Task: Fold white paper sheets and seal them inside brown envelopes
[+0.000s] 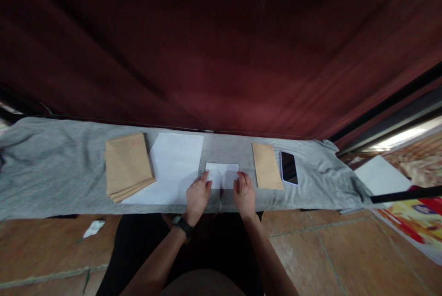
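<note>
A small white folded sheet of paper (pixel 223 176) lies on the grey cloth in front of me. My left hand (pixel 198 193) pinches its left edge, fingers closed around it. At the opposite edge, my right hand (pixel 244 191) grips the same paper between thumb and fingers. Larger white sheets (pixel 176 162) lie flat just left of my left hand. A stack of brown envelopes (pixel 128 162) rests partly over those sheets. To the right of my right hand is a single brown envelope (pixel 267 166).
A phone (pixel 289 168) lies right of the single envelope. The grey cloth (pixel 58 167) covers a long narrow surface against a dark red curtain-like backdrop (pixel 214 70). A white scrap (pixel 94 228) is on the tiled floor. A colourful printed package (pixel 416 222) sits at the lower right.
</note>
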